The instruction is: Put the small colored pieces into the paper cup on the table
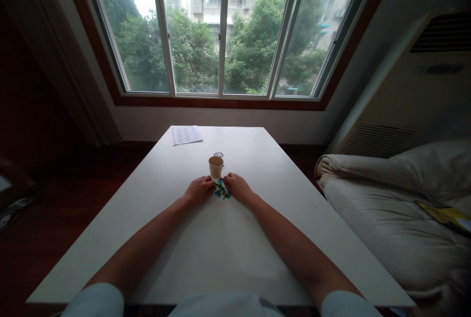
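Observation:
A pile of small pieces in blue, green, yellow and other colours [222,190] lies on the white table between my two hands. My left hand [199,191] rests at the pile's left side, its fingers bent and drawn together. On the opposite side my right hand [238,187] has its fingers curled in at the pile's upper right. Whatever either set of fingertips holds is too small to make out. Just beyond the pile stands an upright brown paper cup [215,168], its inside partly visible. A thin dark loop, like a cord [218,154], lies behind the cup.
Printed sheets of paper [187,135] lie at the far left of the white table [228,258]. A padded beige sofa [397,219] is at the right, with a yellow item [445,215] on it. A wide window [221,37] is ahead.

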Demonstrator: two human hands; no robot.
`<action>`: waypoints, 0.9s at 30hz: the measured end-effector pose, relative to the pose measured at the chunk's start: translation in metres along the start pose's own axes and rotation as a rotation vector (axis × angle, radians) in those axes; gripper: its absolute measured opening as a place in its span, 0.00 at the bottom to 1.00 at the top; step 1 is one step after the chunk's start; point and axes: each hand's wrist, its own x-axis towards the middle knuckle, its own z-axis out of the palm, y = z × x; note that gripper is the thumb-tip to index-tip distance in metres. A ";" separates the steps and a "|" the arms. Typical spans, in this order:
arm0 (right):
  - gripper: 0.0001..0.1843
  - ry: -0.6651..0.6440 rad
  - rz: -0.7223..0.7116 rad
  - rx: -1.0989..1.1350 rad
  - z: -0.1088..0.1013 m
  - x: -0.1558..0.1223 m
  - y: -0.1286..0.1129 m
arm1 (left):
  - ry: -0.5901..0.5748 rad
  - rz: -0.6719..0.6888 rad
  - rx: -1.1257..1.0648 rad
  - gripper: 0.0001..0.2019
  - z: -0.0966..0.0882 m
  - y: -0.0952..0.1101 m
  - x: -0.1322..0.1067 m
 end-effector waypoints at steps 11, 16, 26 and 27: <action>0.11 -0.051 0.083 0.009 -0.010 -0.003 -0.004 | -0.010 -0.007 -0.024 0.11 -0.004 0.000 0.000; 0.11 -0.052 0.102 0.014 -0.006 -0.002 0.000 | -0.006 -0.024 -0.058 0.12 -0.004 -0.002 0.000; 0.12 0.001 0.090 0.036 -0.001 -0.001 0.004 | 0.032 -0.071 -0.041 0.11 -0.008 -0.006 -0.001; 0.12 0.009 0.090 0.038 -0.001 -0.001 0.004 | 0.035 -0.078 -0.038 0.11 -0.008 -0.006 -0.001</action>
